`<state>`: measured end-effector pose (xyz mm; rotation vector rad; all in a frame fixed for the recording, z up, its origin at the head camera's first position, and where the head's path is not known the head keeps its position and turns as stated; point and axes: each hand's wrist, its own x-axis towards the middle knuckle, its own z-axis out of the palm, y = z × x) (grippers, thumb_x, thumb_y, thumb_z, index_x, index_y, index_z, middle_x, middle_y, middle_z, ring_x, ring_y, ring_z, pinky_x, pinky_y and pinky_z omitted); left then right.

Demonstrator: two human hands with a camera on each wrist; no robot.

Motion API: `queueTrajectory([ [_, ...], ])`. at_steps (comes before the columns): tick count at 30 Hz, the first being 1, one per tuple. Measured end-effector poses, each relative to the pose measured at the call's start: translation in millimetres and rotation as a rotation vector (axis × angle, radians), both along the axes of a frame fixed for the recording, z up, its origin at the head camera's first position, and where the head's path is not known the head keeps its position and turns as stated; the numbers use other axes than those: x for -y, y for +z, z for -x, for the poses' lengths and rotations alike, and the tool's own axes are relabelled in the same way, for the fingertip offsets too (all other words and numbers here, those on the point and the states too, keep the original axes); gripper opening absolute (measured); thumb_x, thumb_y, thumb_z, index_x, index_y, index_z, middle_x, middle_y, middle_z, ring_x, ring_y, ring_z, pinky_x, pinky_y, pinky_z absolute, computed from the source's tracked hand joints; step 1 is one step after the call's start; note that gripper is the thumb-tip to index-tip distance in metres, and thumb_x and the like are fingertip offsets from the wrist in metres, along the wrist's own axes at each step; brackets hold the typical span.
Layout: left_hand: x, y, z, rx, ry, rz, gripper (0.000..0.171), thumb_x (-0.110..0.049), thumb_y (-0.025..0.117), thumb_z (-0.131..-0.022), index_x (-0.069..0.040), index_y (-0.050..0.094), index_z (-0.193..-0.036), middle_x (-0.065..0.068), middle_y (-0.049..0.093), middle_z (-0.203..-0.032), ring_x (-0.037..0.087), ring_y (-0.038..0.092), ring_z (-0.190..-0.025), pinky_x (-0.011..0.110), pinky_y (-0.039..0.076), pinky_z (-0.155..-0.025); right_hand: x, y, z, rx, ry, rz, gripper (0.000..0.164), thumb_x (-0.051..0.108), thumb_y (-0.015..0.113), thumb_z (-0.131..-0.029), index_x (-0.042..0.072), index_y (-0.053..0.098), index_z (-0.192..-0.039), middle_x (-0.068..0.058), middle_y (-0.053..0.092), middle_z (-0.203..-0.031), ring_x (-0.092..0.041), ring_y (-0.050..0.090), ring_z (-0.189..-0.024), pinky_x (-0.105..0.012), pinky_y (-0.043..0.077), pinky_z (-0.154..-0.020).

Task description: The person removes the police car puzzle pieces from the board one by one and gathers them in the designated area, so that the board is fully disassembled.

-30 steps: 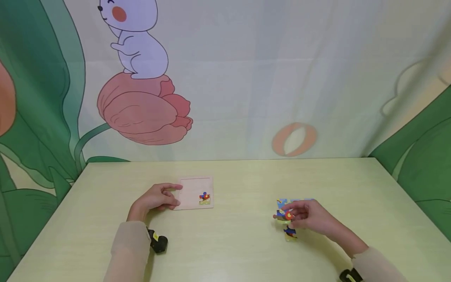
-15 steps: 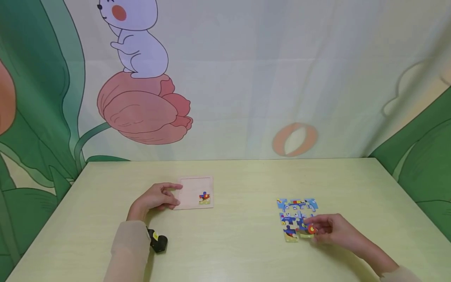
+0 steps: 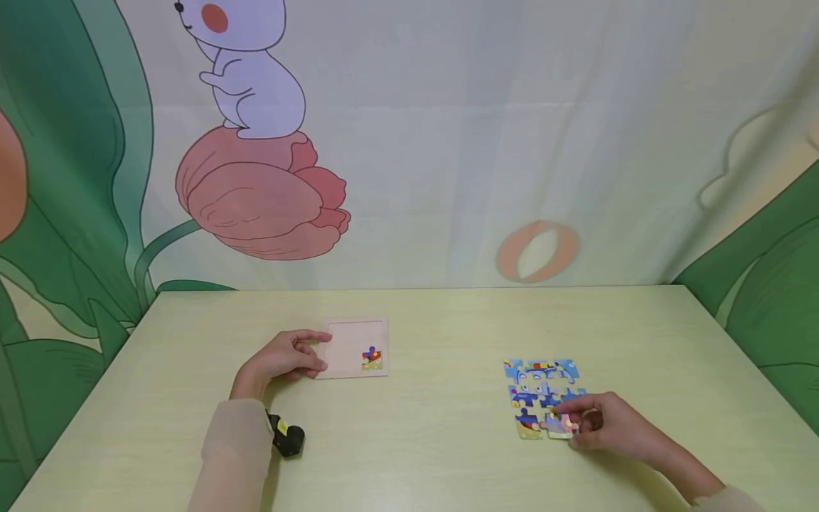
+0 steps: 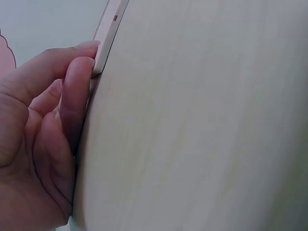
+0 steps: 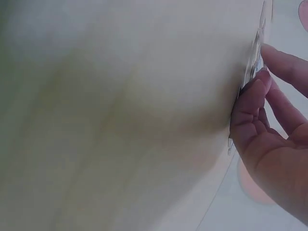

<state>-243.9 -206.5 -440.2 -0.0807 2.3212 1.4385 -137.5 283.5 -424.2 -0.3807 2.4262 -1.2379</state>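
My left hand [image 3: 289, 355] grips the left edge of a shallow wooden puzzle tray [image 3: 345, 341]. One puzzle piece [image 3: 372, 358], red, blue and yellow, lies in the tray's near right corner. In the left wrist view, fingertips [image 4: 89, 45] press on the tray's corner. At the right, my right hand [image 3: 611, 427] pinches a puzzle piece [image 3: 558, 424] that looks pale and shiny, low at the near right corner of a group of puzzle pieces [image 3: 525, 395]. The right wrist view shows thumb and fingers close together beside the thin edges of the pieces.
The light wood table [image 3: 441, 441] spans the front, with its far edge against a printed curtain [image 3: 409, 142]. A black wrist device [image 3: 288, 439] sits at the left sleeve. Table surface lies between the tray and the loose pieces.
My right hand has moved right and toward me with its piece, from over the group's left side to its near right corner, then lowered and tilted the piece. The left hand stays still.
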Motion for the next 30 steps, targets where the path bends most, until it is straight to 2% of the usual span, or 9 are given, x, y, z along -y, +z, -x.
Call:
queueTrajectory([
  [15, 1.2, 1.4, -0.7, -0.005, -0.013, -0.010, 0.054, -0.008, 0.072, -0.075, -0.008, 0.053, -0.126, 0.002, 0.058, -0.066, 0.010, 0.057, -0.055, 0.021, 0.032, -0.046, 1.7, 0.8, -0.5, -0.015, 0.000, -0.025, 0.042, -0.001, 0.072, -0.071, -0.010, 0.059, -0.111, -0.008, 0.052, -0.083, -0.007, 0.046, -0.061, -0.020, 0.042, -0.053],
  [23, 1.0, -0.7, -0.2, -0.007, -0.007, 0.001, 0.053, -0.008, 0.071, -0.075, -0.009, 0.053, -0.125, 0.003, 0.058, -0.067, 0.011, 0.057, -0.055, 0.021, 0.032, -0.046, 7.5, 1.4, -2.1, -0.092, -0.031, -0.139, 0.039, 0.002, 0.074, -0.070, -0.005, 0.062, -0.107, -0.005, 0.052, -0.081, -0.008, 0.045, -0.061, -0.021, 0.040, -0.053],
  [30, -0.2, 0.0, -0.8, -0.005, -0.005, -0.007, 0.053, -0.008, 0.071, -0.075, -0.008, 0.053, -0.126, 0.003, 0.058, -0.067, 0.010, 0.056, -0.055, 0.020, 0.032, -0.046, 9.0, 0.8, -1.8, -0.103, -0.047, -0.172, 0.036, -0.001, 0.073, -0.070, -0.002, 0.062, -0.104, -0.004, 0.050, -0.080, -0.009, 0.046, -0.061, -0.021, 0.041, -0.053],
])
